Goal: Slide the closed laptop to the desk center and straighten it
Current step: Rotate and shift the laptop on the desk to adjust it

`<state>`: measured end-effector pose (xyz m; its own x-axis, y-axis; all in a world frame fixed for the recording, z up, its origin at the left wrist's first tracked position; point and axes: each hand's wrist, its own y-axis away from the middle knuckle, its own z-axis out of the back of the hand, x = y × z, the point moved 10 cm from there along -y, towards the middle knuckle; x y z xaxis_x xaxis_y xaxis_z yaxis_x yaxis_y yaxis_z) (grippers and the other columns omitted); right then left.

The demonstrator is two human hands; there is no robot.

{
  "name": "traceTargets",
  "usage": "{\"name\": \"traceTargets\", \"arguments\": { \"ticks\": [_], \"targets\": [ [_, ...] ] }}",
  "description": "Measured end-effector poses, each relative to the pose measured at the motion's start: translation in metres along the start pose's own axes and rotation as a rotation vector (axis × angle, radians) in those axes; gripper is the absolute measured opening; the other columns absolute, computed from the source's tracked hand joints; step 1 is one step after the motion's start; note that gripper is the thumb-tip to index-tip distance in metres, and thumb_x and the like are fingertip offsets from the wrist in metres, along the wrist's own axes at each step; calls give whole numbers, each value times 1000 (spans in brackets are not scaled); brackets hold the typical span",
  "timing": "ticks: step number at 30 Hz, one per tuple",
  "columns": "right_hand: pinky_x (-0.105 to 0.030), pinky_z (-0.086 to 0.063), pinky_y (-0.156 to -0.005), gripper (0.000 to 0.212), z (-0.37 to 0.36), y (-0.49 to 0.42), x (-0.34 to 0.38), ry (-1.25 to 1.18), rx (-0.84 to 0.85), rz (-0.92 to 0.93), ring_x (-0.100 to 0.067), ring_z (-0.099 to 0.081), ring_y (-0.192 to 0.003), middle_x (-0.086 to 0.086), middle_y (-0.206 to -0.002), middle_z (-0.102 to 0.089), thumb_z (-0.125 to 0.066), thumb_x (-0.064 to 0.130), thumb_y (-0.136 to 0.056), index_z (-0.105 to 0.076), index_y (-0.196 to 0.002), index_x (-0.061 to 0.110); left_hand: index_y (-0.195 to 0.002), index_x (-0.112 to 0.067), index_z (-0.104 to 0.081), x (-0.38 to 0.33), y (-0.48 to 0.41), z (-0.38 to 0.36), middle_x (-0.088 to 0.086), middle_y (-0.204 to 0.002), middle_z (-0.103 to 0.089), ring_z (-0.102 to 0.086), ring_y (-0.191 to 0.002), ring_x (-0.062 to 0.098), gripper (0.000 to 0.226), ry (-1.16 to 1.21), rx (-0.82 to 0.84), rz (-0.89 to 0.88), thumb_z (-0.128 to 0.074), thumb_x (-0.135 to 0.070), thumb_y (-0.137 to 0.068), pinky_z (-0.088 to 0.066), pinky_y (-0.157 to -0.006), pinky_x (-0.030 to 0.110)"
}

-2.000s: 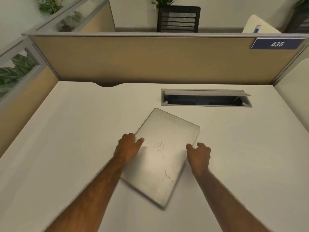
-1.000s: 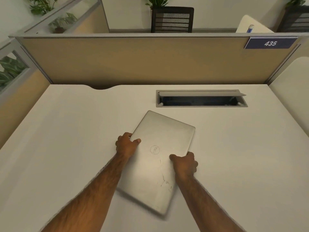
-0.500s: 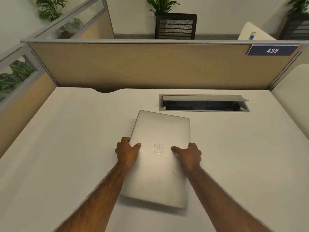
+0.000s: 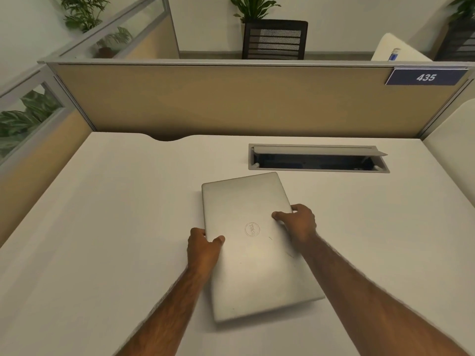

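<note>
Gripping the closed laptop (image 4: 253, 242) from both long sides, your hands hold it flat on the worktop (image 4: 102, 227). Your left hand (image 4: 204, 249) is curled over the left edge, thumb on the lid and fingers wrapped down past the edge out of sight. Your right hand (image 4: 298, 223) is curled over the right edge the same way, thumb tip pressed on the lid at about 2 o'clock from the round logo (image 4: 252, 229), fingers hooked over the side. Neither hand is spread flat; each pinches a laptop edge between thumb and fingers.

Laptop position: near the middle of the worktop, short edges at 12 and 6 o'clock from your viewpoint. The lid is silver and shut. Its long axis is not square to the worktop: the far end leans toward 11 o'clock and the near end toward 5 o'clock. The far right corner lies just short of the cable tray (image 4: 318, 158), which sits recessed in the worktop at 1 o'clock from the laptop with its flap raised; the two do not touch.

Surroundings: a tan partition (image 4: 231, 98) closes the far edge of the worktop at 12 o'clock. A blue plate (image 4: 425, 77) reading 435 is fixed at its upper right.
</note>
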<state>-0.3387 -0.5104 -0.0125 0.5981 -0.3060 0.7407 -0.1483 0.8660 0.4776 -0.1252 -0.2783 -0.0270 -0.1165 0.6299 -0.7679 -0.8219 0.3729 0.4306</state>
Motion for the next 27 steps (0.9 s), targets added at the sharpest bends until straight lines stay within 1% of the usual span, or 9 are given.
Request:
{"name": "traceTargets", "arguments": {
  "ticks": [4, 6, 9, 13, 14, 17, 21, 23, 27],
  "targets": [
    [-50, -58, -98, 68, -5, -12, 11, 16, 32, 38, -34, -69, -110, -9, -122, -71, -86, 44, -58, -68, -118, 18, -109, -15, -44, 12, 5, -4, 7, -118, -57, -59, -102, 26, 42, 30, 19, 39, -76, -27, -85, -48, -83, 33],
    [-50, -58, -97, 68, -9, -19, 18, 23, 53, 58, -34, -70, -109, -9, -119, -73, -86, 45, -54, -70, -116, 19, -106, -13, -44, 18, 9, -6, 8, -113, -58, -59, -98, 26, 41, 41, 17, 59, -76, -26, -84, -46, -79, 32],
    [-50, -58, -98, 68, -16, -29, 27, 34, 82, 76, -33, -70, -109, -7, -119, -73, -89, 43, -54, -70, -116, 21, -104, -10, -44, 24, 15, -8, 11, -107, -59, -60, -92, 28, 41, 58, 13, 89, -76, -24, -84, -49, -77, 34],
    [-50, -59, -97, 51, -24, -39, 36, 63, 108, 90, -30, -71, -104, -5, -110, -74, -89, 41, -52, -67, -96, 28, -103, -7, -44, 30, 20, -12, 8, -98, -57, -58, -87, 28, 40, 80, 18, 113, -76, -22, -84, -47, -75, 31],
    [-50, -59, -97, 49, -26, -41, 38, 77, 115, 99, -30, -70, -104, -5, -109, -74, -90, 40, -53, -66, -94, 28, -102, -7, -43, 31, 21, -13, 6, -96, -56, -58, -85, 27, 40, 87, 18, 117, -76, -22, -85, -46, -74, 31],
    [-47, -58, -98, 52, -33, -48, 41, 123, 149, 111, -30, -67, -106, -7, -114, -70, -92, 37, -63, -67, -105, 22, -100, -8, -43, 35, 23, -16, 4, -91, -54, -56, -81, 24, 39, 84, 22, 127, -76, -21, -85, -44, -71, 30],
    [-46, -58, -98, 58, -38, -57, 37, 143, 171, 108, -32, -67, -110, -8, -118, -69, -93, 36, -66, -69, -115, 16, -102, -5, -44, 35, 22, -15, 7, -93, -57, -56, -81, 23, 38, 66, 25, 122, -75, -20, -85, -43, -60, 28],
    [-47, -58, -99, 57, -41, -59, 34, 141, 181, 101, -33, -67, -110, -9, -118, -70, -93, 36, -66, -69, -113, 15, -103, -5, -45, 35, 22, -14, 8, -96, -59, -57, -82, 23, 39, 58, 28, 123, -75, -20, -85, -44, -60, 27],
    [-51, -54, -103, 46, -45, -63, 34, 193, 191, 119, -32, -66, -111, -6, -114, -70, -91, 41, -65, -66, -99, 22, -101, -7, -45, 36, 24, -15, 8, -95, -58, -56, -80, 23, 37, 58, 37, 137, -75, -20, -85, -44, -61, 29]
  ]
}}
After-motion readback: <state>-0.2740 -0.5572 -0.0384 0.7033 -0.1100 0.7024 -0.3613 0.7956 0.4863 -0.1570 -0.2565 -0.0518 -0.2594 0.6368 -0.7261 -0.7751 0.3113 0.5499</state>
